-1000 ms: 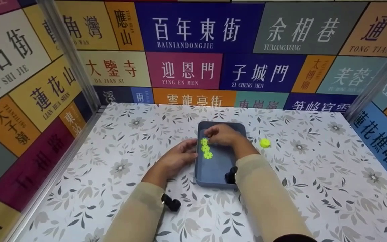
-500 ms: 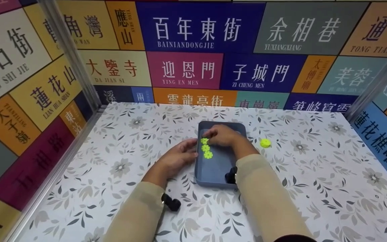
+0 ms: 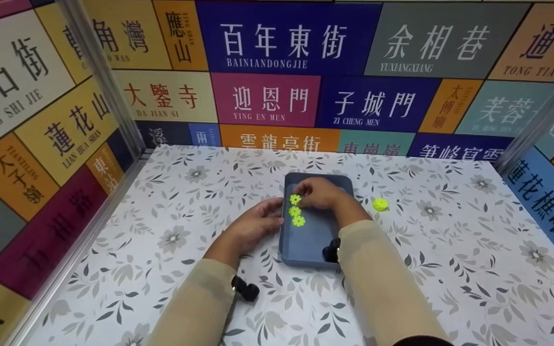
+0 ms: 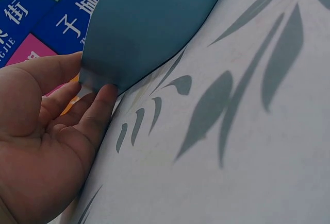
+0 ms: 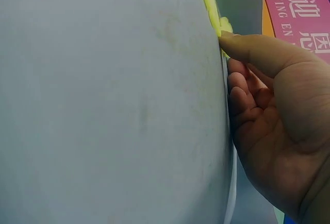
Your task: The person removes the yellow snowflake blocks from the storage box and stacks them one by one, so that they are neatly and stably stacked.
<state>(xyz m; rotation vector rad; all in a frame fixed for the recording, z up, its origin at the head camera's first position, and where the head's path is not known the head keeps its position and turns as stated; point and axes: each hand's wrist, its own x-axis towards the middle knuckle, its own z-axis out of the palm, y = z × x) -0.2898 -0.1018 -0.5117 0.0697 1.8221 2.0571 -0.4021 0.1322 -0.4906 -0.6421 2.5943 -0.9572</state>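
Observation:
A blue-grey rectangular tray lies on the table. Inside it, along the left side, a short row of neon-yellow flower-shaped building discs lies flat. My right hand reaches over the tray and pinches the farthest yellow disc between thumb and fingertips; the right wrist view shows the thumb against its edge. Outside the tray, my left hand touches the left wall with lightly bent, spread fingers. The right palm and forearm hide part of the tray floor.
A small neon-yellow pile of discs sits on the table to the right of the tray. Floral paper covers the table. Panels with printed street names stand behind and at both sides, with clear corner strips.
The farthest disc has shifted slightly and shows more fully beside the right fingertips. The right fingers moved a little; the left hand and the tray stay in place.

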